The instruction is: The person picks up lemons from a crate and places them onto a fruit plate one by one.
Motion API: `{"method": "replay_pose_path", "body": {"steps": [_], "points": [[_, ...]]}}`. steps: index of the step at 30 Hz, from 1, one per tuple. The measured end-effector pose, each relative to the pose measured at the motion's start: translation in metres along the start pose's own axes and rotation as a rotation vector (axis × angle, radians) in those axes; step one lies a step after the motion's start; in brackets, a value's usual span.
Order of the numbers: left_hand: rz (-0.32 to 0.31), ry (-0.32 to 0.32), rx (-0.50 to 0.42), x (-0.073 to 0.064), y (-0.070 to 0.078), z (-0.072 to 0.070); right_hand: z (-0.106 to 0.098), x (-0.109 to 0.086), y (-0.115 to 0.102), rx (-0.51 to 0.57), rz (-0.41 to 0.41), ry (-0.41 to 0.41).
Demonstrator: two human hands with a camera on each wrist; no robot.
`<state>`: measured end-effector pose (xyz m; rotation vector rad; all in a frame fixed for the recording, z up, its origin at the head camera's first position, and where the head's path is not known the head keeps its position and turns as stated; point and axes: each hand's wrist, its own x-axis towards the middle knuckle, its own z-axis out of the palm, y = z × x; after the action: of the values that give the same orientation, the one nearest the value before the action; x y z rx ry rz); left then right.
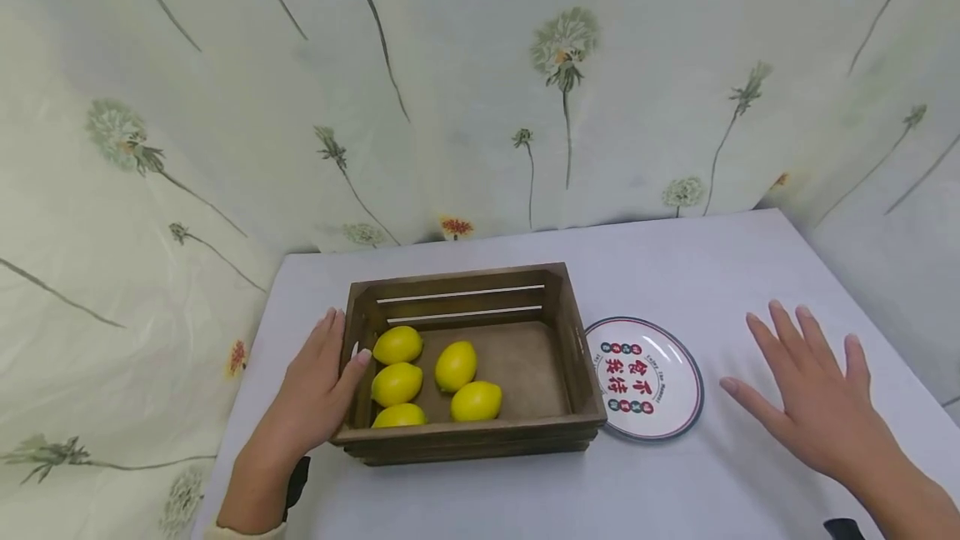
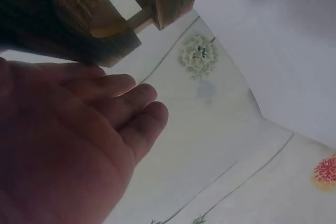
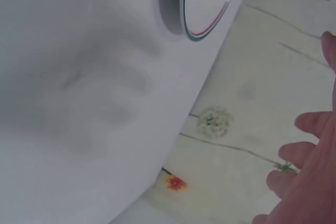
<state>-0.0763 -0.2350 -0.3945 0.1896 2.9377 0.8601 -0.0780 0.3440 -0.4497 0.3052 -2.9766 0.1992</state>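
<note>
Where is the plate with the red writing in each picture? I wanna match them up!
Head: the plate is right of the middle, beside the wooden crate.
Left wrist: not in it.
Right wrist: the plate is at the top, cut off by the edge.
Shared landmark: the white tabletop, in all three.

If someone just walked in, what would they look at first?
Probably the five bright yellow lemons, bunched toward the left inside the brown wooden crate, with the left hand at its left side. Next, perhaps the white plate with red writing, between the crate and the spread-fingered right hand. Behind everything, dandelions decorate the pale backdrop.
</note>
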Motion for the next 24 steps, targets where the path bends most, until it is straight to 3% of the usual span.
{"method": "replay_pose_path", "body": {"steps": [4, 8, 14, 19, 24], "points": [[-0.015, -0.010, -0.008, 0.001, 0.004, 0.002, -0.004, 0.003, -0.002, 0.005, -0.029, 0.018], [-0.087, -0.015, -0.013, 0.004, 0.010, 0.007, -0.008, 0.005, -0.005, 0.013, -0.053, 0.033], [-0.185, 0.071, 0.034, 0.009, 0.020, 0.016, -0.012, 0.010, -0.012, 0.029, -0.079, 0.041], [-0.229, 0.063, -0.116, 0.011, 0.019, 0.020, -0.014, 0.016, -0.019, 0.073, -0.112, 0.049], [-0.218, 0.083, -0.233, 0.011, 0.016, 0.023, -0.019, 0.025, -0.032, 0.128, -0.156, 0.045]]}}
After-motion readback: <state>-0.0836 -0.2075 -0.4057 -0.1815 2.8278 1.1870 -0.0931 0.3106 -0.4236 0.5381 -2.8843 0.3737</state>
